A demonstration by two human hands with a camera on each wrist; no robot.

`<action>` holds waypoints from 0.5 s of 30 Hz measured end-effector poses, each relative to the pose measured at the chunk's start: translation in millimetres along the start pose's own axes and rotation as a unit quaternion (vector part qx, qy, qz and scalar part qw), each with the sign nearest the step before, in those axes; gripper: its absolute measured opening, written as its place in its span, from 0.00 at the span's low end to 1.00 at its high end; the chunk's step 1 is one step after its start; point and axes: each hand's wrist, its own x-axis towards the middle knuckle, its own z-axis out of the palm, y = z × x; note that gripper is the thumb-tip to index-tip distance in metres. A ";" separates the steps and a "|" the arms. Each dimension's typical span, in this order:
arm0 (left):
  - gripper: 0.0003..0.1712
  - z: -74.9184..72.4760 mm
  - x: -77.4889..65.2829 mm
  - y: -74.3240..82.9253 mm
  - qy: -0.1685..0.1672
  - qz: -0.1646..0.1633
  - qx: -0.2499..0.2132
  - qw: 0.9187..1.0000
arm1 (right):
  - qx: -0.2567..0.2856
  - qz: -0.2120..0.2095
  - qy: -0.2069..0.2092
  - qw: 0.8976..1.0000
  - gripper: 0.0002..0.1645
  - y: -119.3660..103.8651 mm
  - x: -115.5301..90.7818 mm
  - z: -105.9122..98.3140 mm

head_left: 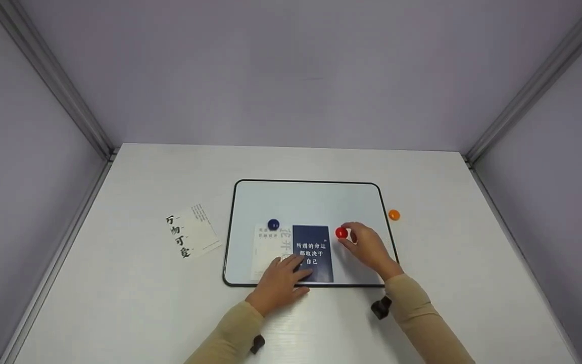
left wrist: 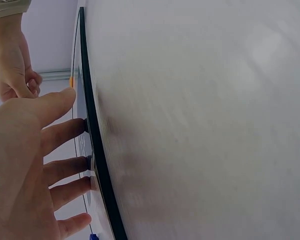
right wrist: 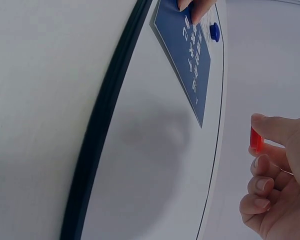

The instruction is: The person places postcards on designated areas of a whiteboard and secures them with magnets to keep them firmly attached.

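My right hand (head_left: 369, 247) pinches a round red magnet (head_left: 341, 232) between thumb and forefinger, the other fingers curled in the right wrist view. The magnet (right wrist: 256, 140) is held over the whiteboard (head_left: 331, 202), just right of a dark blue card (head_left: 316, 242) with white characters. My left hand (head_left: 280, 280) lies with fingers spread, fingertips on the lower part of the blue card and its thumb near the board's front edge. Left of that card lies a white card (head_left: 265, 253), partly under the left hand, with a dark blue magnet (head_left: 273, 224) at its top edge.
An orange magnet (head_left: 394, 215) lies on the table just off the board's right edge. Another white card (head_left: 192, 232) with black brush characters is on the table to the left. The board's black frame (head_left: 306, 181) forms a raised edge. Walls enclose the table's back and sides.
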 end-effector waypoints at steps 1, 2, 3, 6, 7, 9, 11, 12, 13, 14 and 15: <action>0.27 0.1 -0.1 0.1 0.001 0.000 0.001 1.000 | -0.001 -0.001 0.001 1.000 0.22 -0.4 0.0 0.6; 0.27 0.1 -0.2 0.3 0.001 0.000 0.001 1.000 | -0.003 -0.005 0.003 1.000 0.21 -0.7 -0.1 1.2; 0.27 0.0 -0.3 0.4 0.000 -0.001 0.002 1.000 | -0.004 -0.009 0.005 1.000 0.21 -1.2 -0.1 1.7; 0.27 0.0 -0.5 0.8 -0.001 -0.004 0.007 1.000 | -0.008 -0.016 0.010 1.000 0.21 -2.5 -0.1 2.9; 0.27 0.0 -0.6 0.8 -0.001 -0.004 0.009 1.000 | -0.007 -0.016 0.010 1.000 0.21 -3.2 -0.1 3.2; 0.27 0.4 -0.5 0.9 0.000 -0.005 0.013 1.000 | -0.005 -0.014 0.009 1.000 0.21 -4.5 0.4 4.0; 0.27 0.6 -0.6 1.0 0.002 -0.004 0.017 1.000 | -0.002 -0.010 0.005 1.000 0.21 -5.8 1.2 5.3; 0.27 0.9 -0.6 1.0 0.003 -0.003 0.019 1.000 | -0.001 -0.010 0.002 1.000 0.21 -6.4 1.6 6.0; 0.27 1.0 -0.6 1.1 0.002 -0.003 0.020 1.000 | -0.001 -0.009 0.000 1.000 0.21 -6.7 2.1 7.0; 0.27 0.9 -0.6 1.3 0.002 -0.003 0.022 1.000 | -0.002 -0.010 -0.002 1.000 0.21 -7.3 2.6 7.7; 0.27 1.0 -0.5 1.3 0.001 -0.003 0.023 1.000 | -0.002 -0.012 -0.003 1.000 0.21 -8.1 2.9 8.3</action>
